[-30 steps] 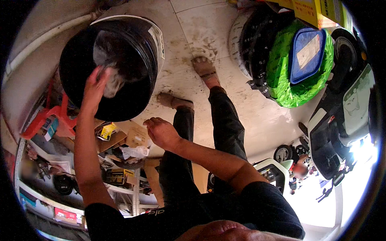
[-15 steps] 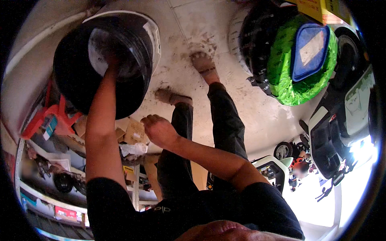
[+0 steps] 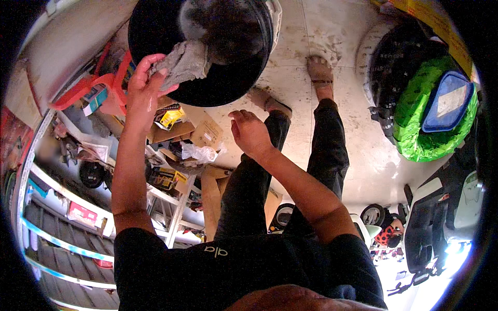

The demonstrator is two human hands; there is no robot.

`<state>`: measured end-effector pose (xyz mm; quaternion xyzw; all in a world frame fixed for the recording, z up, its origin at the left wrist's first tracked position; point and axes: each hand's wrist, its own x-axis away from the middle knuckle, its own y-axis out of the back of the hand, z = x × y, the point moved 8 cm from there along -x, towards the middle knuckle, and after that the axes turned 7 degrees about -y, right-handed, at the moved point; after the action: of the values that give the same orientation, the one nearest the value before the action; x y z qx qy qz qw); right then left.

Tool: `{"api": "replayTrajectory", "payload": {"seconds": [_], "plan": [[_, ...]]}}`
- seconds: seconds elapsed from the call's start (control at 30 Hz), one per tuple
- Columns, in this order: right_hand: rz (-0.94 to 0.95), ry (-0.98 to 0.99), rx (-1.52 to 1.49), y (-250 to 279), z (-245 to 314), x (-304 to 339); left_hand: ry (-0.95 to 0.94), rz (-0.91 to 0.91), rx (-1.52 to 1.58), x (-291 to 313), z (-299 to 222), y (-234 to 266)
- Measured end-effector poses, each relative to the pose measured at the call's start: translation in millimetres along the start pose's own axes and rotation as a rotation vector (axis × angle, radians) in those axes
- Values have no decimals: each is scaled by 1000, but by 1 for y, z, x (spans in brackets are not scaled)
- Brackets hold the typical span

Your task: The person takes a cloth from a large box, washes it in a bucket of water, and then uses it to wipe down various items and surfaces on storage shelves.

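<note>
Pale tiled floor (image 3: 353, 171), smudged dark around the shoes (image 3: 319, 70) towards one o'clock, spreads through a cluttered room; slatted metal shelving (image 3: 67, 243) stands at eight o'clock, and a dark scooter (image 3: 428, 228) with pale panels is at four, close to a bright opening; at eleven o'clock sits a big, round, black tub (image 3: 238, 85), its inside marked by a cloudy grey patch; the left hand (image 3: 150, 85) is at ten o'clock, just over the tub's near edge, its thumb and fingers clamped on a crumpled grey cloth (image 3: 188, 65); that cloth points towards two o'clock from the hand, its loose end over the tub's dark mouth; the right hand (image 3: 251, 133) is near the middle of the view, beside the person's knee, its fingers loosely curled, though I cannot tell whether the fingertips meet; near ten o'clock a red plastic frame (image 3: 98, 85) leans beside the tub, while below the tub lie a brown carton (image 3: 207, 132) and a crumpled clear bag (image 3: 199, 153); towards two o'clock are a black tyre (image 3: 397, 75), a bright green wrapped ring (image 3: 417, 142) against it, and a blue lid-like piece (image 3: 430, 124) resting on the green wrapping.
</note>
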<state>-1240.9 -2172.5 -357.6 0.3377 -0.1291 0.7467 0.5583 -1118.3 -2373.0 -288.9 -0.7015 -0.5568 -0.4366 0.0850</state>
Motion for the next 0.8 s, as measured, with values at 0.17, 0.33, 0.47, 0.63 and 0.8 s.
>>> {"api": "replayTrajectory", "payload": {"seconds": [0.17,0.33,0.47,0.63,0.8], "plan": [[14,-28,12,-3,-4,-2,-134,32,-81,-60,44,-21],[39,14,12,-18,8,4,-497,-131,-951,-175,127,-32],[107,139,-76,-20,15,1,-405,-9,-639,-189,135,-60],[292,96,-710,-9,41,-8,-126,78,35,-88,72,-36],[211,-151,-1478,10,70,-49,-225,-17,-158,43,-11,12]]}}
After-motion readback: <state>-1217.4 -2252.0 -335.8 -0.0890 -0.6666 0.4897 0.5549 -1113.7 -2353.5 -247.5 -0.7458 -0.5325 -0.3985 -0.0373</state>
